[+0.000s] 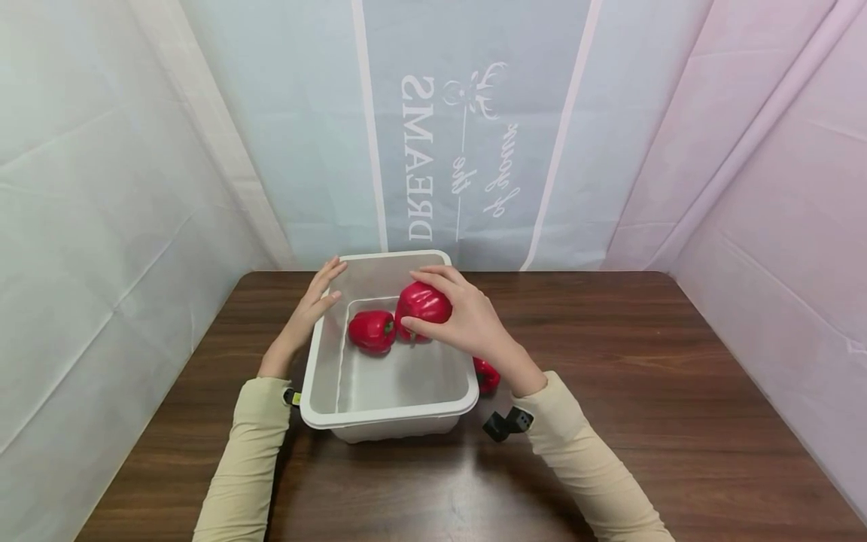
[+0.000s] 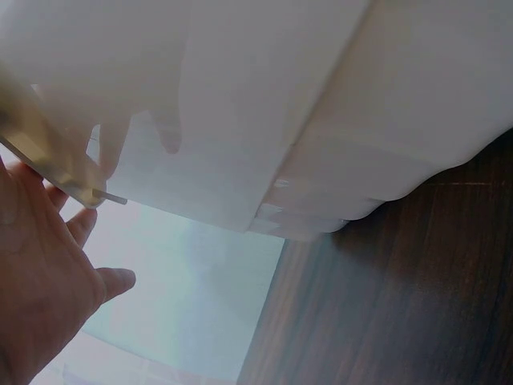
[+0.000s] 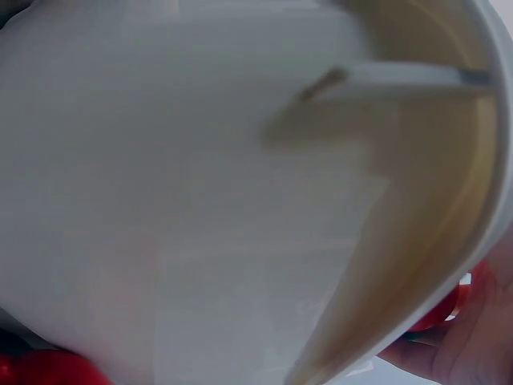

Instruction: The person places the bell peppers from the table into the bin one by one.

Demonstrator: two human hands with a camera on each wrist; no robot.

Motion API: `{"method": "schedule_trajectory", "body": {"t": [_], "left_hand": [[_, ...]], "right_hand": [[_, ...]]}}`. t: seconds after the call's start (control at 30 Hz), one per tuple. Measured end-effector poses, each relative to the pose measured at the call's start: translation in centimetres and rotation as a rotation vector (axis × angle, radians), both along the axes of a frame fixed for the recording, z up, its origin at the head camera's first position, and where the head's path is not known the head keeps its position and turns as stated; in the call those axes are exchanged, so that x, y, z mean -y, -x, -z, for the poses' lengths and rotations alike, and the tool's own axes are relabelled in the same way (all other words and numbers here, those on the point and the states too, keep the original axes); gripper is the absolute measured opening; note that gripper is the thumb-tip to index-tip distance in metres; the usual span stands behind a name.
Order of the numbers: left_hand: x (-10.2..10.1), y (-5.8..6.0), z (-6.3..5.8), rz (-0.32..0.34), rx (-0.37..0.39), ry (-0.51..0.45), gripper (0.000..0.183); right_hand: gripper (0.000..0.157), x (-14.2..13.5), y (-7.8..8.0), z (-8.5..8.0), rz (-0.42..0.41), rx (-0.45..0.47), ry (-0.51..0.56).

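A red bell pepper (image 1: 424,302) is gripped in my right hand (image 1: 472,315), over the far right part of a white plastic bin (image 1: 390,413). Inside that bin another red bell pepper (image 1: 372,332) lies on its side, its green stem facing right. My left hand (image 1: 306,316) rests at the bin's left rim with its fingers extended. In the left wrist view the left hand (image 2: 48,265) is beside the bin's outer wall (image 2: 240,104). The right wrist view shows the bin's outside (image 3: 200,176) and part of the right hand (image 3: 473,329) with the red pepper beyond the rim.
A third red bell pepper (image 1: 486,376) sits on the brown wooden table (image 1: 650,391), partly hidden behind the bin's right side and the right forearm. A fabric backdrop (image 1: 467,150) with lettering rises at the table's far edge, and pale fabric walls (image 1: 88,226) flank both sides.
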State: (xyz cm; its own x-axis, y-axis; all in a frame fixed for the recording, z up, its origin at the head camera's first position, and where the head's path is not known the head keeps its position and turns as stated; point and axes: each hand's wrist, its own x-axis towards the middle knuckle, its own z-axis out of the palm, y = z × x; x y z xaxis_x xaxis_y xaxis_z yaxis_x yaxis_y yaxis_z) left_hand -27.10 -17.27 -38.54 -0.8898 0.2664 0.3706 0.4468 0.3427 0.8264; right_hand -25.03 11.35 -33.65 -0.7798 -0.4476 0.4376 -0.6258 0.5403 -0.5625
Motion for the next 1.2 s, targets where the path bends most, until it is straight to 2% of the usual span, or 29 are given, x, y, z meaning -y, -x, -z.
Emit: {"method": "schedule_trajectory", "body": {"t": [0.8, 0.9, 1.03, 1.1, 1.2], "left_hand": [[0.0, 0.0, 0.2, -0.003, 0.002, 0.003, 0.051], [0.4, 0.7, 1.2, -0.007, -0.011, 0.002, 0.051], [0.6, 0.9, 1.4, -0.003, -0.014, -0.003, 0.052], [0.2, 0.3, 0.6, -0.001, -0.001, -0.002, 0.052], [0.1, 0.1, 0.4, -0.005, 0.0, 0.008, 0.052]], "right_hand": [[0.064, 0.0, 0.0, 1.1, -0.005, 0.026, -0.01], [0.064, 0.0, 0.0, 1.2, -0.004, 0.031, -0.007], [0.064, 0.0, 0.1, 1.4, 0.001, 0.039, -0.009], [0.064, -0.1, 0.1, 1.5, 0.003, 0.041, -0.012], [0.064, -0.1, 0.1, 1.6, 0.005, 0.041, -0.016]]}}
